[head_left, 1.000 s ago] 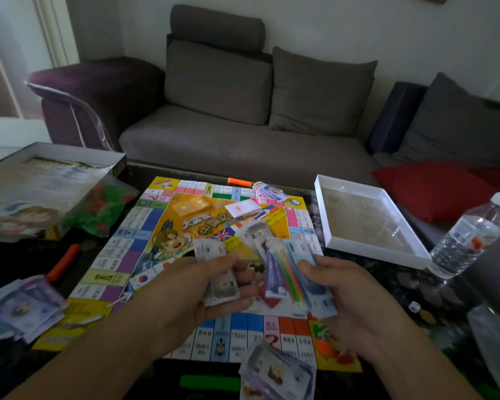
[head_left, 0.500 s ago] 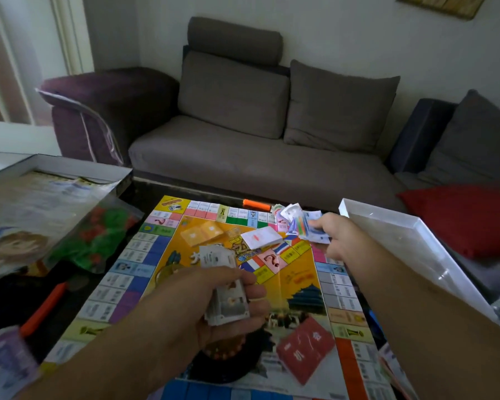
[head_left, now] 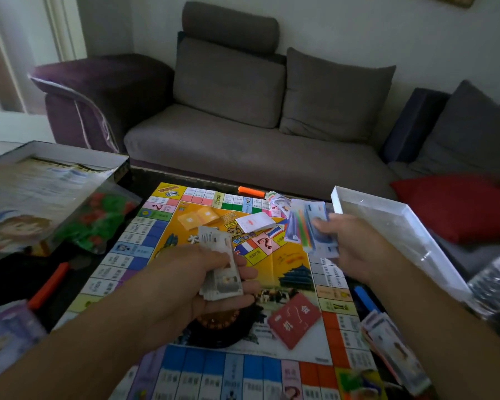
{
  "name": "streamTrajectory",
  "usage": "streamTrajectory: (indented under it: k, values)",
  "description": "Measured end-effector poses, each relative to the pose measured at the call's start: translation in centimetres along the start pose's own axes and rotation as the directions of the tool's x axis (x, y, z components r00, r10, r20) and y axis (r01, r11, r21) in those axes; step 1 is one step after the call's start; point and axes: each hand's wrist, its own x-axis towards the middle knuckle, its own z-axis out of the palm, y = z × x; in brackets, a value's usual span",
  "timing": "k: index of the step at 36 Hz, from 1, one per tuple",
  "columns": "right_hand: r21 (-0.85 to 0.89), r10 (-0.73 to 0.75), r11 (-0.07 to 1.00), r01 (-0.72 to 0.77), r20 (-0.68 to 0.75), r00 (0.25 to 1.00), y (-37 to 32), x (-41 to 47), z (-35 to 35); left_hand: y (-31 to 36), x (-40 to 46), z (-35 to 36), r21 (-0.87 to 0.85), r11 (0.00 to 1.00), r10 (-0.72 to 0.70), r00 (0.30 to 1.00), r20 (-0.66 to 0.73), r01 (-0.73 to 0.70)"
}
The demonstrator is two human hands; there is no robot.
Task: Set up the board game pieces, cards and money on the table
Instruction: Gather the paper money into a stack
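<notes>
1. The game board (head_left: 292, 264) lies flat on a dark table; its yellow centre between the two hands is mostly open, with a white card stack (head_left: 256, 222) toward the far side and a red card deck (head_left: 295, 320) nearer.
2. Left side – the tilted box lid (head_left: 55, 157) and a bag of red and green pieces (head_left: 101, 220) crowd the board's edge.
3. Right side – a white box tray (head_left: 401, 226) stands tilted up, walling off that edge.
4. An orange marker (head_left: 251, 192) lies at the far edge; behind it, a grey sofa (head_left: 243, 145).
</notes>
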Motion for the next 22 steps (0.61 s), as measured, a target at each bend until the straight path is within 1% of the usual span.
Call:
streamTrajectory:
  k: [2,5,7,8,10,12,15,18,20,22]
  values:
    - [-0.012,-0.058,0.998,0.059,0.068,0.996,0.2,-4.3,1.4,-0.3,-0.6,-0.1,0.081,0.996,0.041,0.999,0.015,-0.042]
    - [-0.134,-0.117,0.983,0.124,0.061,0.991,1.0,-10.5,3.9,-1.1,-2.4,0.8,0.148,0.983,0.106,0.994,0.002,-0.106]
    - [-0.228,-0.159,0.959,0.168,0.055,0.986,1.7,-13.3,5.9,-1.9,-3.7,1.6,0.176,0.98,0.1,0.995,-0.007,-0.097]
    - [-0.291,-0.2,0.935,0.203,0.04,0.979,2.2,-14.1,6.8,-2.2,-4.3,2.1,0.194,0.976,0.103,0.995,-0.001,-0.101]
    - [-0.433,-0.319,0.851,0.297,0.021,0.947,3.2,-15.1,8.1,-2.8,-5.4,2.6,0.239,0.961,0.139,0.99,0.017,-0.139]
    - [-0.489,-0.4,0.795,0.36,0.025,0.916,3.8,-16.0,9.2,-3.2,-6.5,2.6,0.288,0.938,0.192,0.981,0.034,-0.194]
    - [-0.476,-0.416,0.792,0.383,0.038,0.908,4.3,-17.2,9.8,-3.6,-7.9,2.3,0.312,0.921,0.231,0.972,0.049,-0.235]
    - [-0.444,-0.414,0.816,0.37,-0.001,0.91,4.4,-17.6,9.5,-3.4,-8.7,1.7,0.219,0.953,0.208,0.978,0.035,-0.21]
    - [-0.342,-0.365,0.881,0.327,-0.05,0.93,4.4,-17.7,8.9,-3.0,-8.9,1.0,0.135,0.972,0.194,0.981,0.009,-0.193]
    - [-0.176,-0.26,0.953,0.248,-0.049,0.964,4.3,-17.7,8.4,-2.5,-9.1,0.3,0.091,0.977,0.193,0.981,0.0,-0.192]
